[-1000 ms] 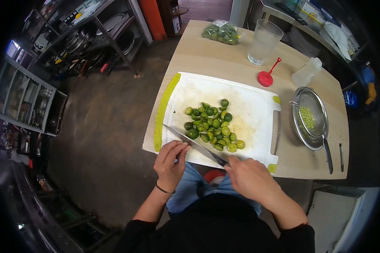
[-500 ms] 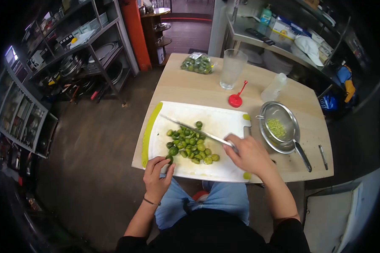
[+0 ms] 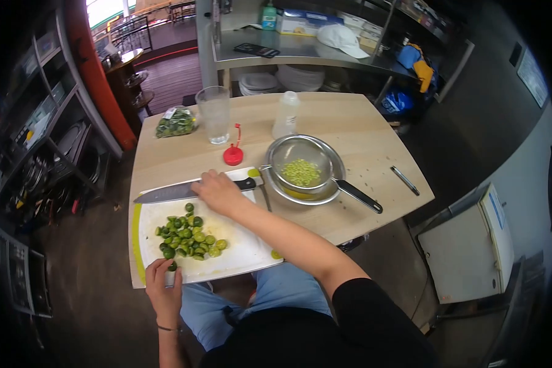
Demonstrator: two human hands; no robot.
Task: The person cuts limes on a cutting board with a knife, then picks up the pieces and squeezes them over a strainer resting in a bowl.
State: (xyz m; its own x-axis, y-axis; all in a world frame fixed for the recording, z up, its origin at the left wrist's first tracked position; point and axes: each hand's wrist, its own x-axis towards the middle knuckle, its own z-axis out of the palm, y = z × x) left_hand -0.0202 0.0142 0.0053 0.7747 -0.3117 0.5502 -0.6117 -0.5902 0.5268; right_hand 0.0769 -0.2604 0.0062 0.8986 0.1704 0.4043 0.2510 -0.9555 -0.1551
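My left hand (image 3: 164, 287) is closed at the near left edge of the cutting board (image 3: 239, 239), with a small dark green lime (image 3: 172, 266) between fingers and thumb. The board is white with green ends. Several cut limes (image 3: 193, 236) lie heaped on it, just beyond that hand. Along the far side of the board lies a kitchen knife (image 3: 165, 194), its blade pointing left. My right hand (image 3: 219, 192) is over the knife where blade meets handle, fingers curled round it; the black handle sticks out to the right. The fingertips are partly hidden.
Right of the board, a strainer (image 3: 324, 161) holding pale green bits rests on a metal bowl (image 3: 295, 197). Beyond are a red cap (image 3: 233, 156), a glass (image 3: 214, 116), a squeeze bottle (image 3: 285, 116) and a bag of limes (image 3: 176, 122). A pen (image 3: 405, 181) lies at right.
The view has turned right. My right hand has moved the knife from above the cut limes to the board's far edge. My left hand stays at the near left edge with the lime.
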